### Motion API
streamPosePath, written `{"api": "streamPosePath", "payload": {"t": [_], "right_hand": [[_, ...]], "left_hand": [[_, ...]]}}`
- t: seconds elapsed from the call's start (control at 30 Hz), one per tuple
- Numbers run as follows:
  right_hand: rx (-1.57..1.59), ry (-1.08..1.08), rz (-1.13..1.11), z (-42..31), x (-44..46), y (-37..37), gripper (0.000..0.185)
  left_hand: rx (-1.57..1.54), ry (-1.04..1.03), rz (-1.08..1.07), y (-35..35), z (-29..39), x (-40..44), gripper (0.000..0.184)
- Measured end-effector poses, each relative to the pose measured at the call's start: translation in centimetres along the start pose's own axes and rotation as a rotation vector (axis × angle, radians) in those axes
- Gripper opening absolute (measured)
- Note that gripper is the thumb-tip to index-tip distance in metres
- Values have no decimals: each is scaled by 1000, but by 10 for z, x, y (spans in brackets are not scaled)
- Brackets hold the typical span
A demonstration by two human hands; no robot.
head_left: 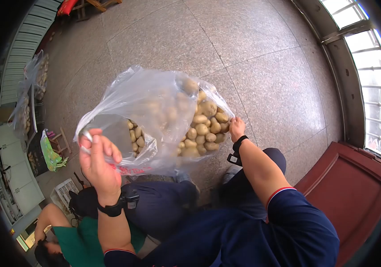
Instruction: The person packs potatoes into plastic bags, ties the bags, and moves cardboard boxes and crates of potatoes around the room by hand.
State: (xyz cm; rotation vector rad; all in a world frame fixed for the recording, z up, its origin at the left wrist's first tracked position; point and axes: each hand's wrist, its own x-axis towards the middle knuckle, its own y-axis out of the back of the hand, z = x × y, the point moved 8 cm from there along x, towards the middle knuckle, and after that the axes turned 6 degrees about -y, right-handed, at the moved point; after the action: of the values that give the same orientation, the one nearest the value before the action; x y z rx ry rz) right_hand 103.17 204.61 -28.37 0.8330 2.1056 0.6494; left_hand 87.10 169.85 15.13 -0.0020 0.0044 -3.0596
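Observation:
A large clear plastic bag (132, 95) spreads in front of me, with many potatoes (201, 129) inside, heaped toward its right side. More potatoes show through the bag's opening on the left. My left hand (100, 155) is raised at the bag's left edge, its fingers closed on the gathered plastic. On the right, my right hand (237, 128) pinches the bag's edge beside the potatoes. Red print shows on the plastic near my left hand. Part of the heap is blurred behind the cloudy film.
A person in a green shirt (81, 242) is close at my lower left, beside a white plastic crate (65, 192). At right stands a dark red wooden panel (346, 191) below a barred window (377, 80). Other filled bags (30, 95) stand at left on the tiled floor (270, 80).

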Motion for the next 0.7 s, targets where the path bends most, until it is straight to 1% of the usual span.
{"api": "streamPosePath", "payload": {"t": [0.03, 0.1, 0.2, 0.3, 0.37, 0.43, 0.5, 0.57, 0.63, 0.7], "right_hand": [[-3, -2, -1, 3, 0, -4, 26], [613, -357, -106, 21, -6, -20, 22], [670, -353, -147, -14, -31, -16, 19], [730, -346, -178, -42, -52, -14, 21], [719, -382, -223, -50, -61, -19, 23], [654, -414, -231, -53, -65, -23, 24], [630, -392, -262, -57, -67, -28, 24], [609, -367, -293, -66, -73, -31, 25], [677, -407, -367, -88, -90, -29, 25], [662, -385, -391, -99, -102, -29, 26]], "left_hand": [[13, 45, -27, -4, -14, -3, 15], [11, 120, -101, -7, -42, -8, 15], [-28, 177, -68, -8, -59, -8, 15], [-60, 180, -34, -4, -46, 2, 15], [-40, 174, 20, 6, -31, 12, 18], [-212, 168, -52, 22, -11, 32, 21], [-210, 157, 3, 50, 18, 52, 22], [-233, 137, -1, 85, 44, 72, 22], [-265, 175, -90, 111, 60, 88, 21], [-226, 191, -38, 159, 67, 108, 20]]}}
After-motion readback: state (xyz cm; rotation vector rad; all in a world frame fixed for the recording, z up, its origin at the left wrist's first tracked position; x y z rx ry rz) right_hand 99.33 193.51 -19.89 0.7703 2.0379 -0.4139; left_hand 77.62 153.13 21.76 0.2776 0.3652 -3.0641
